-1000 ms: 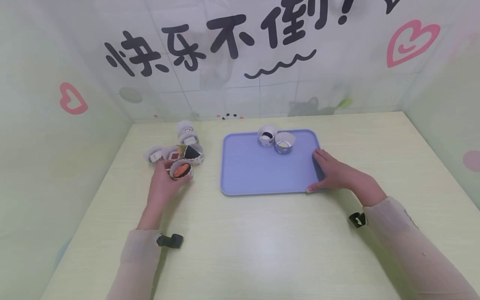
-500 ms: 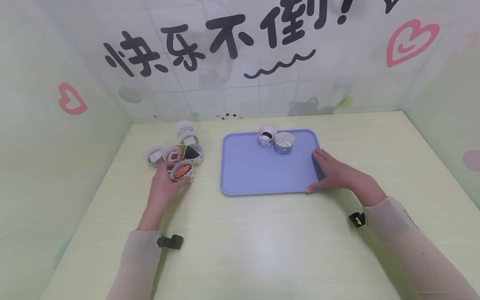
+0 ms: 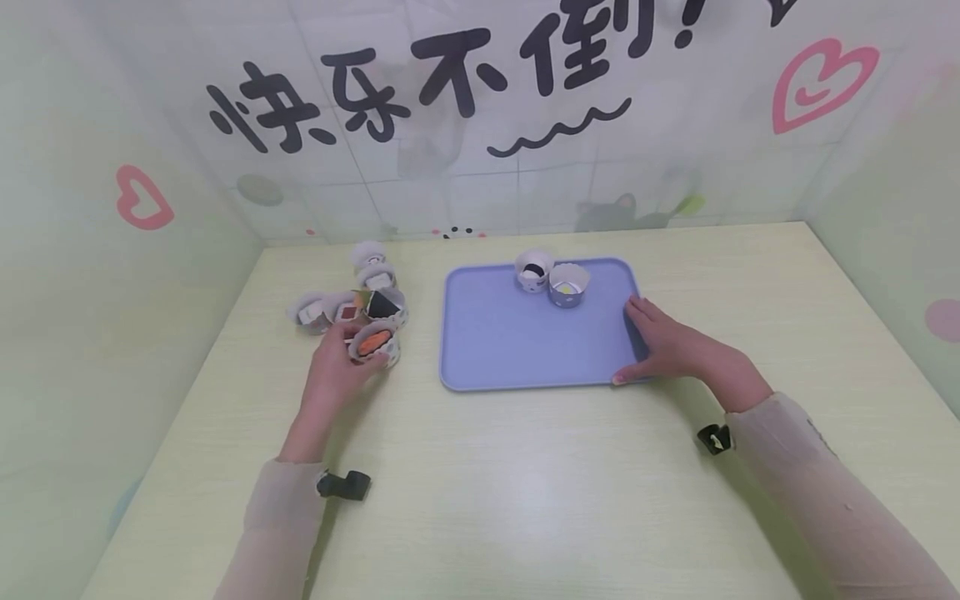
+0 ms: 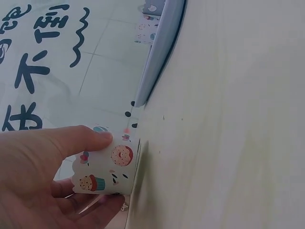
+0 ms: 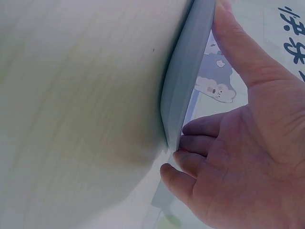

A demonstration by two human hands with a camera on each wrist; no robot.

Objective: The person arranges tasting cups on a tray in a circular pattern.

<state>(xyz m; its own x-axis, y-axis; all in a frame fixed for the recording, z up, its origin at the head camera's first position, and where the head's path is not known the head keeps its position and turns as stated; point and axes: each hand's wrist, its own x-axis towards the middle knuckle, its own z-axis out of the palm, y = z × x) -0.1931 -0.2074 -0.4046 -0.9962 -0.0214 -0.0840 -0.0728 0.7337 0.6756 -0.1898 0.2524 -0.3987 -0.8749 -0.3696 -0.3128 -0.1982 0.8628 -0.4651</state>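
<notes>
My left hand [image 3: 330,371] grips a scalloped paper baking cup [image 4: 116,167] printed with cupcakes and donuts. Inside the cup lies an orange-topped, dark-wrapped piece like toy sushi [image 3: 375,342]. In the left wrist view the thumb presses one side of the cup, with fingers on the other, close over the table. A light blue tray [image 3: 517,350] stands in the middle. At its right end, my right hand [image 3: 667,346] rests with fairly straight fingers along the side and the thumb at the front corner. The right wrist view shows fingertips against the rim [image 5: 188,81].
Several filled paper cups cluster behind my left hand, one with a black triangle [image 3: 383,305]. Two more cups stand at the tray's back, a white one [image 3: 534,271] and a grey-blue one [image 3: 569,287]. A printed wall covering [image 3: 465,192] bounds the table's back edge.
My left hand has shifted slightly to the right with the cup, moving a little away from the cups on the left. The right hand and the tray have stayed in place.
</notes>
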